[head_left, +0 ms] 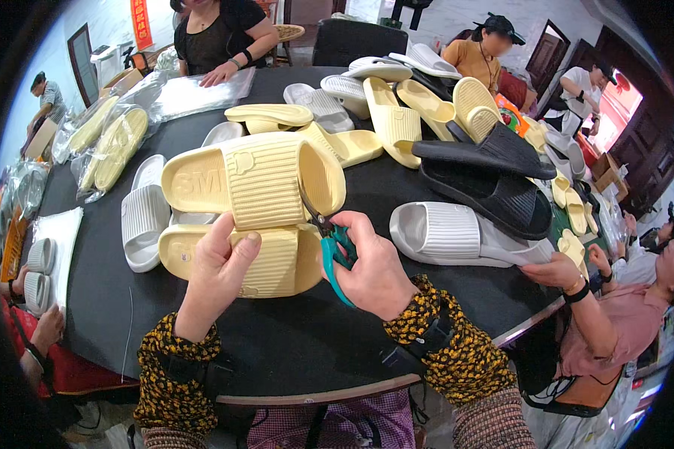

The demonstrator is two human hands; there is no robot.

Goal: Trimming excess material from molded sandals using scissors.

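A pale yellow slide slipper (251, 183) with a ribbed strap lies tilted over a second yellow slipper (273, 273), both just in front of me. My left hand (221, 269) is closed at the near edge of the upper slipper, thumb and forefinger showing; the other fingers are hidden. In my right hand (374, 266) is a pair of scissors (339, 278) with teal handles. Their dark blades reach up against the strap's right edge, at the upper slipper's opening. Whether the blades touch the strap cannot be told.
The dark table (337, 340) bears grey slippers (144, 224) at left, a grey pair (442, 232) held by a neighbour's hand (558, 271), and black slippers (494, 187) at right. More yellow slippers (397, 131) are heaped behind. Bagged slippers (120, 146) lie far left. Several people work around the table.
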